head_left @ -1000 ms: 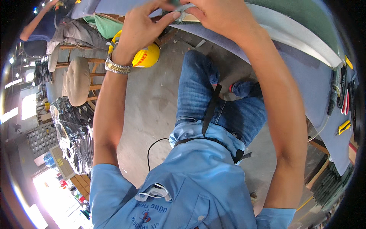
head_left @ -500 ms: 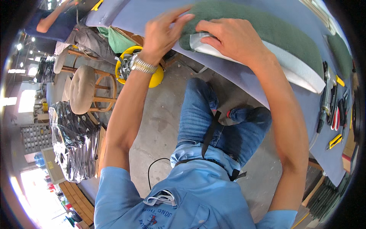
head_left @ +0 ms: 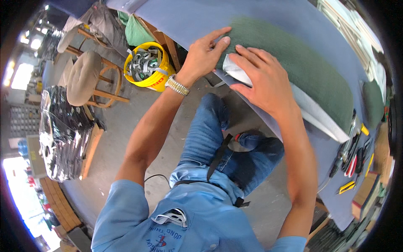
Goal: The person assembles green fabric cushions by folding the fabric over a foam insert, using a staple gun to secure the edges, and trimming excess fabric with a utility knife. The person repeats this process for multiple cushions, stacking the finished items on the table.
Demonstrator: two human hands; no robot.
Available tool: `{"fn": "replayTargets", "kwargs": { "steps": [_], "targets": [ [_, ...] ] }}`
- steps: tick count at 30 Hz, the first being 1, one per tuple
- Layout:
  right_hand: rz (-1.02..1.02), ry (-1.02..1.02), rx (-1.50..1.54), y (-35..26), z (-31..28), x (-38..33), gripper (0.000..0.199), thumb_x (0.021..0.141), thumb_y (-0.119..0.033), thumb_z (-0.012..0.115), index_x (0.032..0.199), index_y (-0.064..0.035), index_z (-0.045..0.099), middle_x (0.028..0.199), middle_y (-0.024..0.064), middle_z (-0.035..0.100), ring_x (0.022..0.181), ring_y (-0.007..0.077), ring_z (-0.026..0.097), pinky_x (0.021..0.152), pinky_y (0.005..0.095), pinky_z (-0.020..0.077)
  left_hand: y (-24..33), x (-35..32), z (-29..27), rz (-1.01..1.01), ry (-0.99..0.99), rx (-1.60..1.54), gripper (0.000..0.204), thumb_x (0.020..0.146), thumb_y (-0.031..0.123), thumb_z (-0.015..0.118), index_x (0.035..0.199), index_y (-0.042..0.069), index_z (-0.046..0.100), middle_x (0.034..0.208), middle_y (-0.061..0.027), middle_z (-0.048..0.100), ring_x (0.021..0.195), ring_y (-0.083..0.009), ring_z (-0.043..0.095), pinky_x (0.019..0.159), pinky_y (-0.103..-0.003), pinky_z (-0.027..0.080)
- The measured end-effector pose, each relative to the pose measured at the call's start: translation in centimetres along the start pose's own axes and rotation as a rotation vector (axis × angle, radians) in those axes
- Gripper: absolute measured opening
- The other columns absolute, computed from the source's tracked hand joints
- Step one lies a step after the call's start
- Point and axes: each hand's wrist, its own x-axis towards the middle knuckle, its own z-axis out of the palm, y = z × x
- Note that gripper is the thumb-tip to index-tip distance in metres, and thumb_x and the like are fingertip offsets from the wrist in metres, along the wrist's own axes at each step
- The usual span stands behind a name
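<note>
A long green fabric-covered cushion (head_left: 302,63) with a white underside (head_left: 312,111) lies on a blue-grey table (head_left: 197,21). My left hand (head_left: 208,52), with a metal watch on the wrist, presses flat on the cushion's near end, fingers together and pointing right. My right hand (head_left: 262,80) lies spread over the same end, fingers on the white edge and the green cloth. Both hands touch the cushion close to each other. Neither hand holds a tool.
A yellow bucket (head_left: 149,69) of grey strips stands on the floor at the left, beside padded wooden stools (head_left: 84,77). A plastic-wrapped bundle (head_left: 63,130) lies further left. Hand tools, pliers and yellow cutters (head_left: 350,161) sit on the table's right end.
The view has tilted down and the hands now sit lower in it. Both hands stay on the cushion's end, my left hand flatter on the green cloth.
</note>
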Motion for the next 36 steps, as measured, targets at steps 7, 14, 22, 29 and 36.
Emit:
{"fn": "replayTargets", "kwargs": {
  "steps": [7,14,22,29,36],
  "targets": [
    [-0.088,0.007,-0.094,2.0,0.5,4.6,0.025,0.089,-0.023,0.073,0.112,-0.0143,0.068,0.117,0.0036,0.074,0.106,0.0243,0.071,0.087,0.0406,0.0582,0.8,5.0,-1.6,-0.132,-0.157,-0.066,0.038,0.102,0.034,0.062,0.136,0.02,0.07,0.076,0.0014,0.063,0.051,-0.0045,0.041,0.039,-0.025,0.031],
    [-0.127,-0.198,-0.177,4.4,-2.2,12.3,0.02,0.093,-0.031,0.069,0.103,-0.0142,0.067,0.096,0.0069,0.075,0.084,0.0315,0.073,0.068,0.0462,0.0568,3.2,10.4,-3.6,-0.353,-0.276,-0.18,0.037,0.1,0.033,0.056,0.128,0.018,0.073,0.08,0.0021,0.065,0.054,-0.0056,0.048,0.041,-0.023,0.029],
    [-0.033,-0.388,-0.197,6.0,-1.4,15.1,0.02,0.096,-0.036,0.066,0.103,-0.018,0.071,0.081,0.011,0.075,0.079,0.0359,0.073,0.069,0.0502,0.0557,2.2,10.6,-3.3,-0.344,-0.211,-0.284,0.035,0.101,0.025,0.046,0.112,0.008,0.075,0.073,-0.0025,0.061,0.048,-0.0104,0.049,0.04,-0.028,0.032],
    [-0.027,-0.393,-0.172,6.6,-1.1,15.0,0.021,0.096,-0.035,0.067,0.111,-0.0219,0.071,0.078,0.0129,0.074,0.076,0.0379,0.073,0.067,0.0506,0.0569,2.8,10.0,-3.5,-0.289,-0.206,-0.234,0.033,0.1,0.02,0.045,0.11,0.008,0.075,0.069,-0.0004,0.058,0.045,-0.0089,0.044,0.039,-0.028,0.032],
    [-0.115,-0.299,-0.186,5.1,1.1,12.4,0.013,0.094,-0.025,0.062,0.101,-0.0146,0.065,0.078,0.0091,0.074,0.075,0.0322,0.075,0.062,0.0471,0.0574,-0.1,9.0,-3.0,-0.217,-0.207,-0.172,0.04,0.107,0.029,0.045,0.136,0.015,0.068,0.08,-0.0007,0.066,0.053,-0.0068,0.046,0.043,-0.025,0.041]
  ]
}}
